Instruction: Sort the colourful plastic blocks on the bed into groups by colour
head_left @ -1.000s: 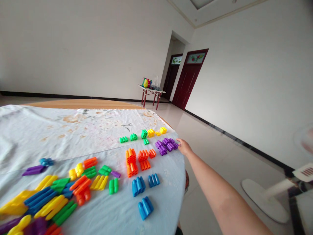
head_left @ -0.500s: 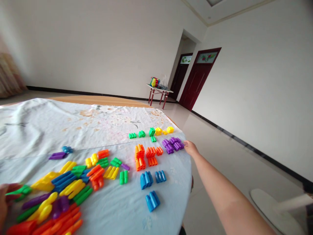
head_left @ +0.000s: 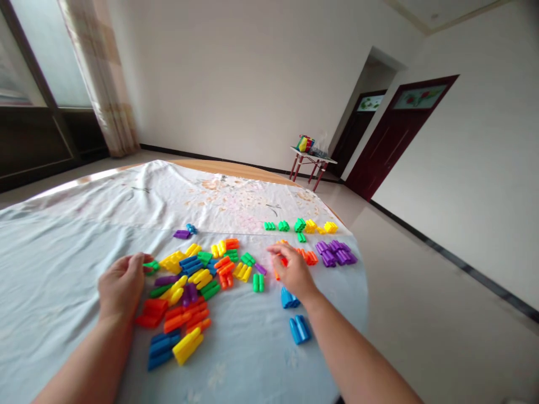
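Observation:
A mixed heap of coloured plastic blocks (head_left: 191, 280) lies on the pale tablecloth (head_left: 63, 235). My left hand (head_left: 122, 283) curls at the heap's left edge, its fingertips pinching a green block (head_left: 150, 265). My right hand (head_left: 292, 272) hovers over the orange block group (head_left: 309, 257), fingers bent, an orange piece showing under them. Sorted groups lie around it: purple blocks (head_left: 336, 253), green blocks (head_left: 283, 225), yellow blocks (head_left: 320, 226) and blue blocks (head_left: 298, 329).
The round table's right edge (head_left: 364, 292) drops to a tiled floor. A small red-legged side table (head_left: 312, 163) with bags stands by dark red doors (head_left: 393, 134). A curtain (head_left: 101, 84) and window are at the far left.
My view swung left. My right hand drew back from the purple blocks at the table edge to the orange group. My left hand came fully into view at the heap with a green block.

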### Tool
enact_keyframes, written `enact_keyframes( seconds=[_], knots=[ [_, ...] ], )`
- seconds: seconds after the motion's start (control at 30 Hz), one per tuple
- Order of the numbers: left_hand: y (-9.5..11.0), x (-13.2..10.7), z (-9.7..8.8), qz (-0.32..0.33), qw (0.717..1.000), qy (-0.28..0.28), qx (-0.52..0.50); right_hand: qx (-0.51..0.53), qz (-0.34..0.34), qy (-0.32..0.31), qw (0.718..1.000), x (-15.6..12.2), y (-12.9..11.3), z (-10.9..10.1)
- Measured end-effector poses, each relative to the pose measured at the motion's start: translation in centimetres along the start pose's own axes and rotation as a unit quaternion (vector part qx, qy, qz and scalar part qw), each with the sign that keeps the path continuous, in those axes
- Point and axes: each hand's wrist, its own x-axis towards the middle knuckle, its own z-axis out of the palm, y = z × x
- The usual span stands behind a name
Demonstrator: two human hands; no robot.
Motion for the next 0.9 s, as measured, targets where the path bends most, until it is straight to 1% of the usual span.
enact_keyframes(
  seconds=[0.07,0.13,0.2,0.3,0.37,0.47,0.6,0.67,0.73,0.83,0.9],
  knots=[
    [-0.1,-0.1,-0.1,-0.008,1.0,-0.007,-0.025,0.026,-0.034,-0.046,0.998,-0.5,-2.3,3.8],
    [-0.2,-0.2,-0.2,-0.008,0.999,-0.013,-0.043,0.024,-0.051,-0.07,0.996,-0.7,-3.5,6.6],
    [-0.2,-0.3,-0.2,-0.008,0.998,-0.018,-0.053,0.003,-0.054,-0.082,0.995,-0.8,-3.7,8.5],
    [0.0,-0.3,-0.3,-0.012,0.998,-0.02,-0.06,-0.044,-0.049,-0.089,0.994,-1.0,-3.1,10.0],
    [0.1,-0.4,-0.3,-0.013,0.998,-0.021,-0.064,-0.068,-0.047,-0.096,0.992,-1.2,-2.4,10.4],
    [0.5,-0.6,-0.2,-0.014,0.997,-0.021,-0.07,-0.086,-0.04,-0.102,0.99,-1.6,-1.7,10.4],
    [0.8,-0.7,-0.1,-0.019,0.997,-0.023,-0.069,-0.084,-0.041,-0.104,0.99,-2.0,-1.9,9.7],
    [0.8,-0.6,-0.2,-0.023,0.997,-0.024,-0.064,-0.064,-0.042,-0.11,0.991,-2.2,-2.2,9.4],
    [0.7,-0.6,-0.2,-0.023,0.998,-0.024,-0.058,-0.029,-0.032,-0.103,0.994,-2.3,-2.5,9.3],
    [0.6,-0.6,-0.2,-0.013,0.999,-0.022,-0.045,0.03,0.011,-0.085,0.996,-2.3,-2.6,9.3],
    [0.6,-0.6,-0.2,-0.003,1.0,-0.018,-0.025,0.037,0.027,-0.09,0.995,-2.3,-2.4,9.3]
  ],
)
